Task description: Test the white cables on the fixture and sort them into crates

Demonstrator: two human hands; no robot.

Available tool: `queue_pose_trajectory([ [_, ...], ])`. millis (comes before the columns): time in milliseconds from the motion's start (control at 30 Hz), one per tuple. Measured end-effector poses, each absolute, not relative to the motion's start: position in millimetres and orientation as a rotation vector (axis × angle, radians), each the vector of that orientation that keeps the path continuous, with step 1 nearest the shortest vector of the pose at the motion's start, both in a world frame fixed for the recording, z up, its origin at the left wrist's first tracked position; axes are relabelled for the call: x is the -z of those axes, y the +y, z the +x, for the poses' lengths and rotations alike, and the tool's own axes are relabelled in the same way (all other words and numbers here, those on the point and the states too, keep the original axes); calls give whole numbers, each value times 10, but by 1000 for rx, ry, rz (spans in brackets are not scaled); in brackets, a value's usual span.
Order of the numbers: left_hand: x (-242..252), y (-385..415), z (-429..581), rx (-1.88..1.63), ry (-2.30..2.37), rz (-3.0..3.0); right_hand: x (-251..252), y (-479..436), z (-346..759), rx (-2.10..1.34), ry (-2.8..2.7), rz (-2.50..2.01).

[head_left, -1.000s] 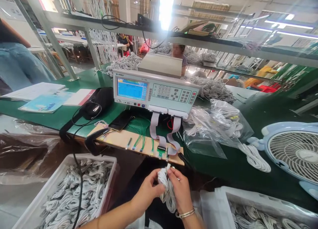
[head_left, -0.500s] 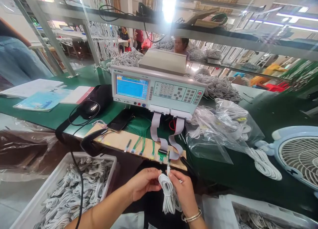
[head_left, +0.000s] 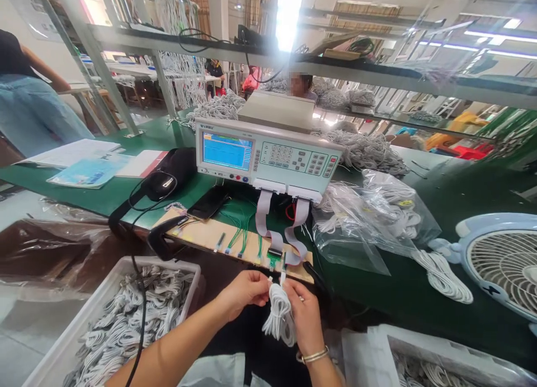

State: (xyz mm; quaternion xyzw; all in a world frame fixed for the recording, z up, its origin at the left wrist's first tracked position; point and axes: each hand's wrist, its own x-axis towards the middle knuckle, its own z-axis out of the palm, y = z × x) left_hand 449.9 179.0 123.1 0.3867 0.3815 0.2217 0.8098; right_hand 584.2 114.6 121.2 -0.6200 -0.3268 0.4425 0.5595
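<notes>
A coiled bundle of white cable hangs between my two hands, in front of the wooden strip. My left hand pinches a small white connector end of the cable at the bundle's upper left. On the other side, my right hand grips a second white connector end, which points up at the small green circuit board area of the wooden strip. Whether either end touches a socket I cannot tell. Grey ribbon cables run from the board up to a tester with a lit blue screen.
A white bin full of coiled cables stands at lower left, another white bin at lower right. Plastic bags of cables and a fan are on the right. A black cord hangs across the left. Two people are beyond the bench.
Both hands have risen slightly with the cable bundle, bringing its ends closer to the board. The bundle has swung a little left. The camera view has shifted slightly.
</notes>
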Motion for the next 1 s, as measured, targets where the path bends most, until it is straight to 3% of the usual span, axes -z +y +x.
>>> queue_pose_trajectory([
  [333, -1109, 1649, 4708, -842, 958, 654, -1278, 976, 5955, -848, -987, -1631],
  [533, -1181, 1670, 4669, -748, 929, 667, -1199, 986, 5932, -889, -1000, -1608],
  [800, -1104, 1593, 4754, -899, 884, 504, -1170, 971, 5897, -996, -922, -1549],
  [1000, -1144, 1712, 4640, -730, 840, 656, -1172, 1099, 5888, -1116, -827, -1483],
])
